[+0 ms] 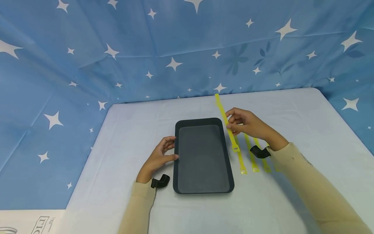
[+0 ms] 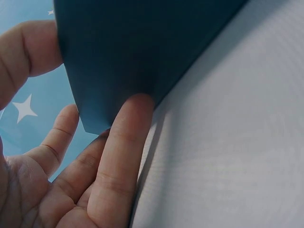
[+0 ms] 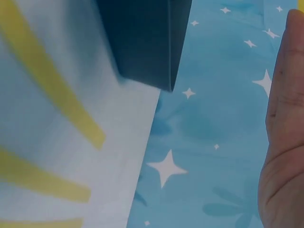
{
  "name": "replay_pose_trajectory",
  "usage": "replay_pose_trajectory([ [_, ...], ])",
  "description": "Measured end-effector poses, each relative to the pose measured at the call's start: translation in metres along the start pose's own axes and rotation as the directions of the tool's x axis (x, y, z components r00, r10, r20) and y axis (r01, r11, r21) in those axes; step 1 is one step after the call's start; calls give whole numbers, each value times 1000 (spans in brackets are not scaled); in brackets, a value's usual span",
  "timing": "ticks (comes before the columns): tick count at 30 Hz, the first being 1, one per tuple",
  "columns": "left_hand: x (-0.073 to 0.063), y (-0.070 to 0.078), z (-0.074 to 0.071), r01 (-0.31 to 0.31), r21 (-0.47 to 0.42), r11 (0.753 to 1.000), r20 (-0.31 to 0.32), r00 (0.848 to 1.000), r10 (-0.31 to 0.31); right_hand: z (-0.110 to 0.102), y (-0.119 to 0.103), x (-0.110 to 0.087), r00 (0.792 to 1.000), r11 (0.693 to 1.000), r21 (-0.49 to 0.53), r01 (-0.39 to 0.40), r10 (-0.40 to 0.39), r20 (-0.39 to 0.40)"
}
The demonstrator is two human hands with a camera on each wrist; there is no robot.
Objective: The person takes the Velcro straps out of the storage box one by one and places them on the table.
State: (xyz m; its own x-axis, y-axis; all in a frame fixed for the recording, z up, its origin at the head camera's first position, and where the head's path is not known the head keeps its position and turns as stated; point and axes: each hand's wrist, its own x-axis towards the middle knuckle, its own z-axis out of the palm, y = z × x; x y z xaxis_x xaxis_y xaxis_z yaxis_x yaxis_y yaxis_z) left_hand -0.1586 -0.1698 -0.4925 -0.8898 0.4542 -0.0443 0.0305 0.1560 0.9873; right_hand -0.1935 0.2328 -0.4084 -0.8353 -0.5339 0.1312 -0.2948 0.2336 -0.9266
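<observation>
An empty dark grey rectangular tray lies on the white table. At its left side, my left hand holds the wall, thumb at the rim. The left wrist view shows a finger against the tray's outer wall. My right hand pinches a yellow cable tie between thumb and fingers, beside the tray's upper right corner. This flat tie has a slotted head pointing toward me. Several more yellow cable ties lie right of the tray, partly hidden under my right hand and wrist.
A white cloth covers the table. Behind it hangs a blue curtain with white stars. A printed light-coloured panel shows at the lower left. Black wrist cameras sit on both wrists.
</observation>
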Motion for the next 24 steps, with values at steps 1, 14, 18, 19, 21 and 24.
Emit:
replay_pose_trajectory([
  [1,0,0,0,-1,0,1000,1,1000,1,-1,0,-2,1000,1000,2,-1,1,-6],
  [14,-4,0,-4,1,6,1000,-5,1000,-1,-11,5,-25,996,999,3,-48,48,-76],
  [18,-4,0,-4,-2,7,1000,-6,1000,2,-13,8,-32,994,998,13,-62,63,-88],
  [19,-4,1,-4,-5,10,1000,-5,1000,5,-14,9,-33,994,998,18,-64,66,-90],
  [21,-5,1,-4,-8,10,1000,-6,1000,9,-16,12,-37,993,997,31,-66,69,-93],
  [24,-5,1,-5,-9,11,1000,-9,1000,9,-20,14,-42,991,995,56,-77,82,-102],
])
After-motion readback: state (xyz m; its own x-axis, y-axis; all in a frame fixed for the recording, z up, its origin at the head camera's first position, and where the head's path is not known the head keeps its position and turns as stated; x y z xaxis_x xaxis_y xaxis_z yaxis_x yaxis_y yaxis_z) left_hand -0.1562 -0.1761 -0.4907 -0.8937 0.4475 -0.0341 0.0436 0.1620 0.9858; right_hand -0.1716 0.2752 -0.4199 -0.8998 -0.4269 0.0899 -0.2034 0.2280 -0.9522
